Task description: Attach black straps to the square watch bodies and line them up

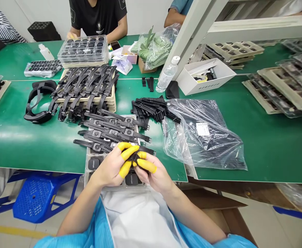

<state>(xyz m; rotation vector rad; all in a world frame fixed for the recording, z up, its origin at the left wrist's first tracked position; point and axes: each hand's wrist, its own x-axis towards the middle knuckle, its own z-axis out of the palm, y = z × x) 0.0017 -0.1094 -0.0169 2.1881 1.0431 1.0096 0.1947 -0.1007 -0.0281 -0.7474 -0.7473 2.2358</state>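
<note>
Yellow finger cots cover several fingertips on both hands. Low over the front of a clear tray [87,179], my left hand [112,167] pinches a small black smartwatch [135,157], mostly hidden by the fingers. From the other side my right hand [157,172] grips the same watch, fingers curled around its strap end. Strapped watches [113,132] lie in slanting rows across the tray's far part, backs up. Closer to me, a strapless watch case [93,164] sits in a compartment, and another case [131,179] is partly visible below my hands.
Loose black straps [151,108] are heaped right of the tray, beside a plastic bag of straps [207,134]. Behind stand stacked trays of watches [89,86], a water bottle [167,75] and a white box [205,77]. A person in black [99,20] sits opposite.
</note>
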